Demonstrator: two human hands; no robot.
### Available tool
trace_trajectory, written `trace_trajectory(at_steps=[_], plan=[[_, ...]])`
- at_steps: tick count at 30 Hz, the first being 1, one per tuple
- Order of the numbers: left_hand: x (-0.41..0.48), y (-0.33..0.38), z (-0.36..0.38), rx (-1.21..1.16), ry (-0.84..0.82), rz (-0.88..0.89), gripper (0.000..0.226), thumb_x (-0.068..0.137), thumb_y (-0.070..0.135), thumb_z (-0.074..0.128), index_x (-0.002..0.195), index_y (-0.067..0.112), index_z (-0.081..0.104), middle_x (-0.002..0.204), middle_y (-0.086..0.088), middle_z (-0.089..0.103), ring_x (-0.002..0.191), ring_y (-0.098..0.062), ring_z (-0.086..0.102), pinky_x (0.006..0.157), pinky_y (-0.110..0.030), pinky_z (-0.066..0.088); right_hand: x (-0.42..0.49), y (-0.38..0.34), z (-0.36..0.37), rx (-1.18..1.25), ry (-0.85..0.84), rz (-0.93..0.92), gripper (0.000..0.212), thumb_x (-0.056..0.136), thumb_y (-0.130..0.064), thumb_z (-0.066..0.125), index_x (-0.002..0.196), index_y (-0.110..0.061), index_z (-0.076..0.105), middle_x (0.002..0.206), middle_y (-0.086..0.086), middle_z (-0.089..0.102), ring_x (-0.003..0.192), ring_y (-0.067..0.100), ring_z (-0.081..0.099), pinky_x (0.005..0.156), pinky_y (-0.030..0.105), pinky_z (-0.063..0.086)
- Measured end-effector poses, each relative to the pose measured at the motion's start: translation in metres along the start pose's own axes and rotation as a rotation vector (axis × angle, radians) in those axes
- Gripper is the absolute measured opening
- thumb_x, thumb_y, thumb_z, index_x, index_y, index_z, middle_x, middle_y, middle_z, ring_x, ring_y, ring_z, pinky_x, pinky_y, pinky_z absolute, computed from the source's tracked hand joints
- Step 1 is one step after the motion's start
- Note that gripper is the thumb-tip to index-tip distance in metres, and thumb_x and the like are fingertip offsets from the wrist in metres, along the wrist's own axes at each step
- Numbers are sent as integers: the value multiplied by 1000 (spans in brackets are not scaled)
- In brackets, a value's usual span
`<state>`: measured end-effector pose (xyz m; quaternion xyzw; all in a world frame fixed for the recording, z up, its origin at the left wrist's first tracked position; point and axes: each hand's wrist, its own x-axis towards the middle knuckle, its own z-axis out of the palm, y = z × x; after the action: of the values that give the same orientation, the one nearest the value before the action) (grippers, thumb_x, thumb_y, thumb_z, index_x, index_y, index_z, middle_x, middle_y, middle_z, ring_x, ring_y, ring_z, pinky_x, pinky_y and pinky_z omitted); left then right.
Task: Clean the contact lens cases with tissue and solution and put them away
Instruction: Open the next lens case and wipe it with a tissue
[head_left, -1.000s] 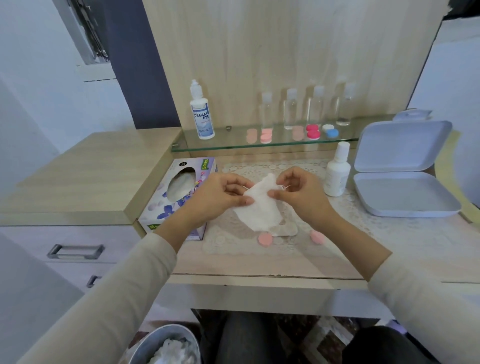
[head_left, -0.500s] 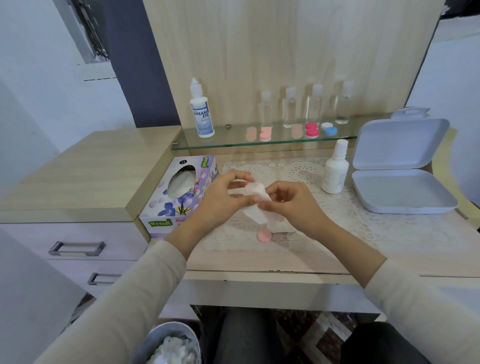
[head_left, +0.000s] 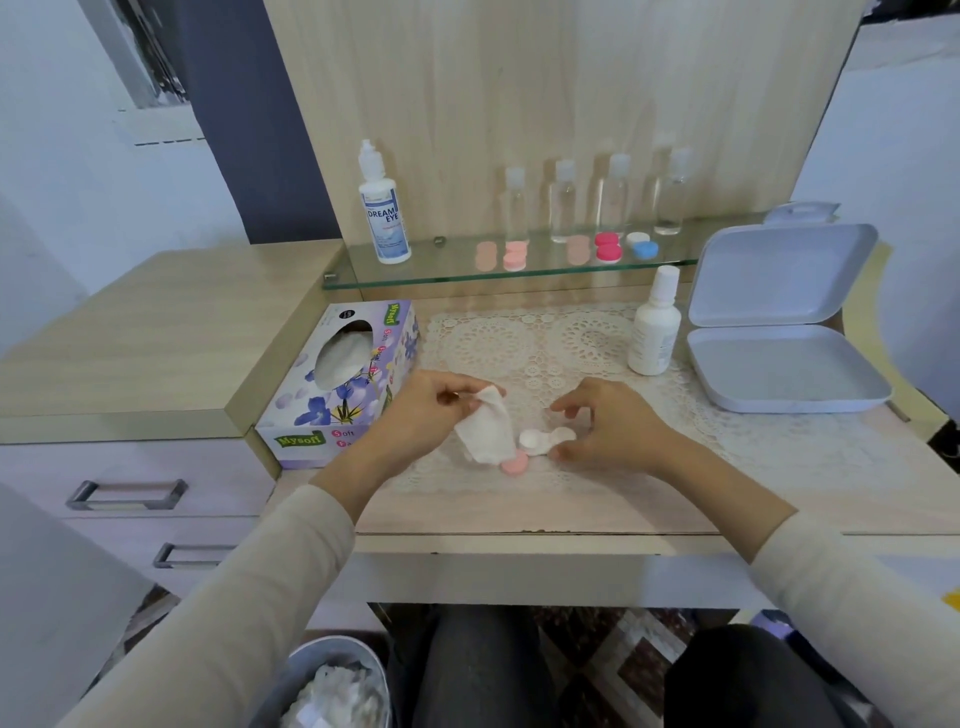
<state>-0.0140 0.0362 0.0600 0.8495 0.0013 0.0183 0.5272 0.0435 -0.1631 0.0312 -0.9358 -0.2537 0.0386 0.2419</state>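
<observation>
Over lace mat (head_left: 571, 338), left fingers (head_left: 460, 387) pinching tissue (head_left: 485, 434), right fingers (head_left: 574, 402) loosely spread around white lens case (head_left: 545, 439)

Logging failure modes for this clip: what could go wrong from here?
1. The pink cap lies by the lower end of the tissue that the left hand pinches; dragging the tissue could flick it off the desk.
2. The solution bottle stands close behind the right hand; a reach toward the open box might topple it.
</observation>
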Motion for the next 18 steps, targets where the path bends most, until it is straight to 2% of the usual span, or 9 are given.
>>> trace_trajectory(at_steps=[3,5,8,11,14,16,18], plan=[[5,-3,2,117,-14,5,30,84,-3,59,103,19,67,101,2,62,79,-6,51,71,-5,43,-2,2,6,11,11,-11,35,73,-33,74,105,-22,66,97,-3,51,87,12,47,63,18,31],[9,-5,5,142,-11,4,30,80,-4,63,102,17,67,91,-4,57,69,-6,47,64,-3,41,-3,4,8,33,43,-30,27,75,-28,73,101,-22,69,91,-4,49,83,12,46,61,15,30],[16,-8,13,128,-10,17,33,78,-5,65,105,12,66,78,1,52,64,-5,45,63,-3,41,-7,6,12,94,112,-70,26,73,-21,75,98,-22,71,78,-8,49,72,7,45,60,13,29],[23,-14,26,87,36,56,34,75,-5,68,105,11,66,76,3,55,66,-6,49,65,-6,44,-12,7,18,169,185,-93,25,72,-16,76,97,-18,73,72,-5,48,65,6,43,60,12,29],[24,-21,40,84,133,99,32,71,-4,72,93,16,61,77,6,57,64,-5,52,66,-12,46,-16,7,24,240,241,-98,21,73,-11,75,93,-15,74,74,2,50,63,9,44,60,10,32],[23,-25,45,118,177,162,26,70,-2,73,81,15,58,77,6,58,63,0,52,62,-11,44,-17,8,27,259,264,-99,19,72,-11,75,92,-13,74,75,3,50,62,8,44,60,11,34],[20,-30,45,184,195,266,16,70,1,75,74,10,63,75,3,60,65,2,53,61,-8,41,-17,9,29,256,273,-98,20,72,-10,76,91,-12,73,76,5,52,62,11,45,60,13,34]])
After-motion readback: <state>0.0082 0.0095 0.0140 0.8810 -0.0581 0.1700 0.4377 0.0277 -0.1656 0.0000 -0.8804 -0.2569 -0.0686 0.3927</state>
